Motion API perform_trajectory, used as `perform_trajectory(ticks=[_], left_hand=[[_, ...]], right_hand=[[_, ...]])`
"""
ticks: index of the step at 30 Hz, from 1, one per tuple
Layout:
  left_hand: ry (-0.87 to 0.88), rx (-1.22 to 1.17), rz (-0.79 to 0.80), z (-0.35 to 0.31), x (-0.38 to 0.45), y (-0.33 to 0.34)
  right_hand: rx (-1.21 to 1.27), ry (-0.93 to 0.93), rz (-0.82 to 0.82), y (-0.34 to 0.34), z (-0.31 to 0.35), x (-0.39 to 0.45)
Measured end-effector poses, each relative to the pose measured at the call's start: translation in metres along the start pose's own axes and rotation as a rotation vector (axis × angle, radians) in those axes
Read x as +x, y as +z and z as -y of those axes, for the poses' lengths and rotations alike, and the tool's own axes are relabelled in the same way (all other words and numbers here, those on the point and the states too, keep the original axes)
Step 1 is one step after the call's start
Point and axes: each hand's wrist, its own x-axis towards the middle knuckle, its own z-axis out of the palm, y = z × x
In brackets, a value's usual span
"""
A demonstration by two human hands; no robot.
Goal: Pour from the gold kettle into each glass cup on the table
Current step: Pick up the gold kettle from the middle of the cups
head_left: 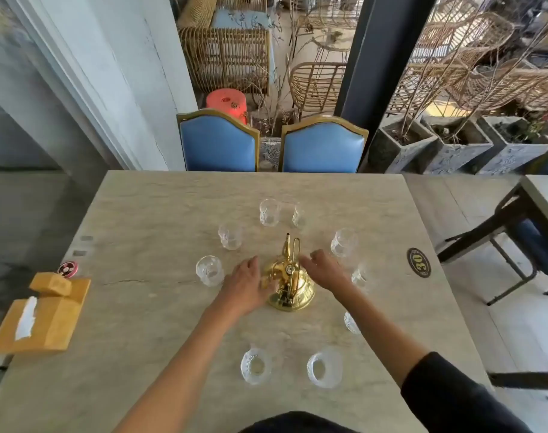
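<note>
Head view: a gold kettle [290, 282] stands upright in the middle of the pale stone table [160, 214], ringed by clear glass cups [269, 212]. The left hand [246, 284] rests against the kettle's left side, fingers loosely spread, not gripping. The right hand [324, 270] is just right of the upright handle, fingers open and curled. A wooden tissue box [41, 320] sits at the table's left edge.
</note>
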Motion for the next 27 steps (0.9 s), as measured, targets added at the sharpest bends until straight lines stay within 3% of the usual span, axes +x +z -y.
perform_trajectory(ticks=[6,13,17,21,27], left_hand=[[-0.043,-0.034,0.05,0.005,0.014,0.023],[-0.093,-0.122,0.08,0.014,0.022,0.05],[-0.108,-0.202,0.067,0.019,0.016,0.061],[-0.123,-0.283,0.068,0.022,0.015,0.063],[-0.142,-0.347,0.072,0.026,0.017,0.059]], right_hand=[[0.122,0.069,0.057,0.033,0.0,0.016],[0.143,0.038,-0.06,0.055,0.002,0.022],[0.445,0.061,-0.059,0.063,0.003,0.023],[0.893,0.119,0.122,0.059,0.014,0.02],[0.866,0.161,0.06,0.069,0.02,0.021]])
